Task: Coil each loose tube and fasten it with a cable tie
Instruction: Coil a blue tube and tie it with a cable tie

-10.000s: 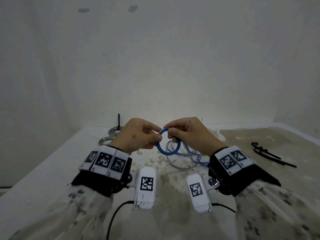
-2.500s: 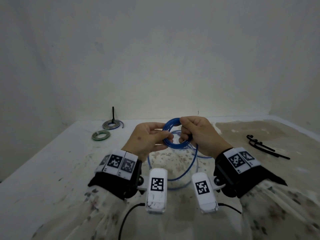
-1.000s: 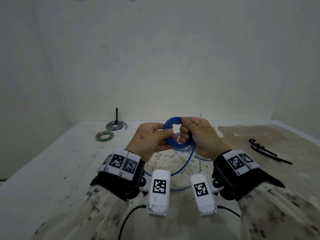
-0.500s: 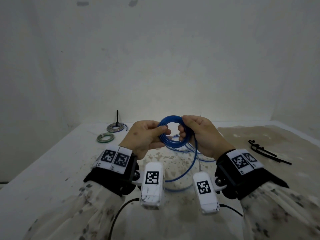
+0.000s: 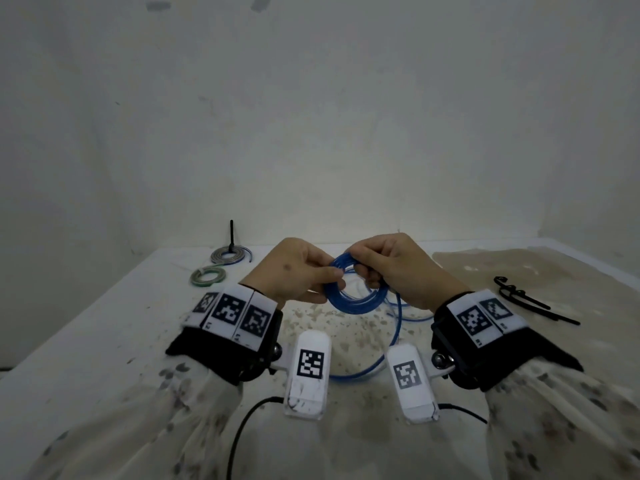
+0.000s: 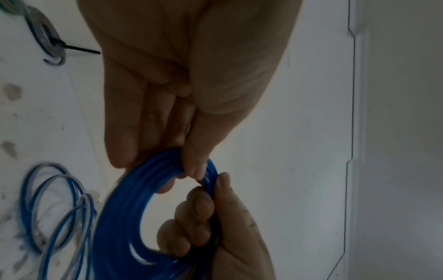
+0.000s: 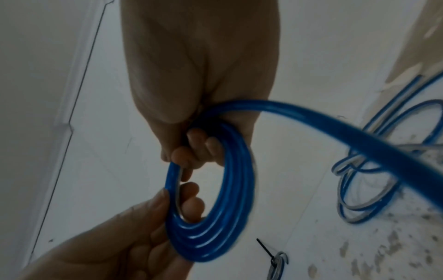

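A blue tube is wound into a small coil [image 5: 356, 301] of several turns, held in the air above the table. My left hand [image 5: 334, 276] pinches the coil's left side between thumb and fingers [image 6: 194, 166]. My right hand [image 5: 360, 270] grips the top right of the coil, fingers [image 7: 191, 151] curled through the ring. The tube's loose tail [image 7: 359, 144] leaves the right hand and hangs down to a wide loop [image 5: 363, 374] on the table. Black cable ties [image 5: 530, 301] lie at the right, beyond the right wrist.
Two finished coils lie at the back left: a grey one [image 5: 230, 255] with an upright black tie and a green one [image 5: 207, 275]. More loose blue and clear tube [image 7: 374, 189] lies under the hands. The white table [image 5: 104, 341] meets walls behind and at the left.
Since ten seconds ago the coil has grown from one loop to several turns, and less tube lies loose. In the last second both hands stayed on the coil and shifted their hold slightly.
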